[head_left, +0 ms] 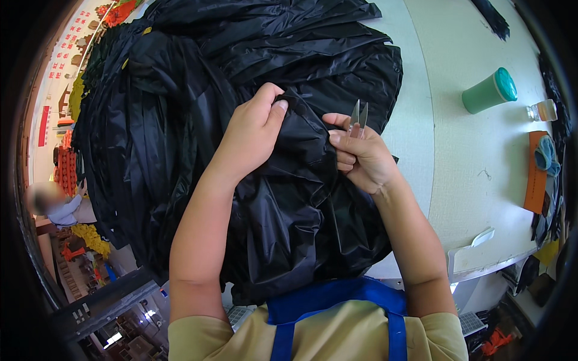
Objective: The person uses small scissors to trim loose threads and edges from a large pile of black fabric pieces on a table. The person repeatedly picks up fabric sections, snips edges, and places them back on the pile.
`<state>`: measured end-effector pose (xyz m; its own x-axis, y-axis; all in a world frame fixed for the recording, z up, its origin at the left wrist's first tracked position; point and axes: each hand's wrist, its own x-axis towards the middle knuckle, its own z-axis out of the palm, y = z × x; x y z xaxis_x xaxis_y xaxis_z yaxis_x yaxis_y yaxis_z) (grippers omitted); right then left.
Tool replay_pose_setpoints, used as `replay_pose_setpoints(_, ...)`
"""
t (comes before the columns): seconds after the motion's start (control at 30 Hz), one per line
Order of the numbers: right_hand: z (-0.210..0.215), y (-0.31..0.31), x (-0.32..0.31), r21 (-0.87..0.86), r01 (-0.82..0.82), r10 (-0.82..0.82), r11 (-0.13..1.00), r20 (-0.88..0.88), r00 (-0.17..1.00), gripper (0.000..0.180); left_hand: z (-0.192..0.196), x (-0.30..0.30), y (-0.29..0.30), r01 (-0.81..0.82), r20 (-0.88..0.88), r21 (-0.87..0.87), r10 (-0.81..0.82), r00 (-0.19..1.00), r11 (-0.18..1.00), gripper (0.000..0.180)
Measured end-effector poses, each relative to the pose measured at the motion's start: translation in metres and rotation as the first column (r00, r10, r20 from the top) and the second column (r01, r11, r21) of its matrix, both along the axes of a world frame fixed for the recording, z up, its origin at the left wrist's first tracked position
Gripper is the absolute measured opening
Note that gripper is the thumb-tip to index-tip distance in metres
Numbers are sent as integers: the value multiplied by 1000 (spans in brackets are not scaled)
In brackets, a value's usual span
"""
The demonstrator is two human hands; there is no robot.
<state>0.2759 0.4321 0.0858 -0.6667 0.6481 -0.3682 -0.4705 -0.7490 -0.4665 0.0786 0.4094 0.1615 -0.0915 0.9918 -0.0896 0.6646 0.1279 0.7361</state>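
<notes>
A big heap of shiny black fabric (274, 222) lies across the table in front of me and hangs toward my apron. My left hand (248, 133) is closed, pinching an edge of this cloth between thumb and fingers. To its right, my right hand (368, 159) holds a pair of small metal thread snips (359, 117), blades pointing up and away from me. The snips' blades are slightly apart. The thumb and fingers of that hand also meet the black cloth, with a stretch of it spanning the gap between both hands.
On the pale table (460, 174) at the right stand a green lidded tumbler (484, 93) and a small jar (540, 111). Farther right lies an orange box (534, 174) with a blue roll (546, 156). Another person (66, 207) is at the far left, beyond the heap.
</notes>
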Motion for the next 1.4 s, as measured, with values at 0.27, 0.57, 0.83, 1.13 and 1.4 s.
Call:
replay_pose_setpoints(0.27,-30,12,15,360,200,-339,911,380,861,36,-19,-10,1,237,-49,-25,-238,970,971,17)
replay_pose_setpoints(0.57,-104,37,34,384,293,-482,875,651,587,49,-46,37,10,403,-132,-408,-489,862,819,26)
replay_pose_setpoints(0.83,-104,48,33,285,287,-400,914,528,749,20,-103,60,50,444,34,91,-449,893,891,54)
replay_pose_setpoints(1.13,-16,6,39,559,19,-291,829,403,868,22,-74,61,35,39,507,-75,4,862,996,21)
replay_pose_setpoints(1.4,26,3,46,905,-240,-686,351,423,592,27,-34,55,4,-73,780,-207,210,590,976,12)
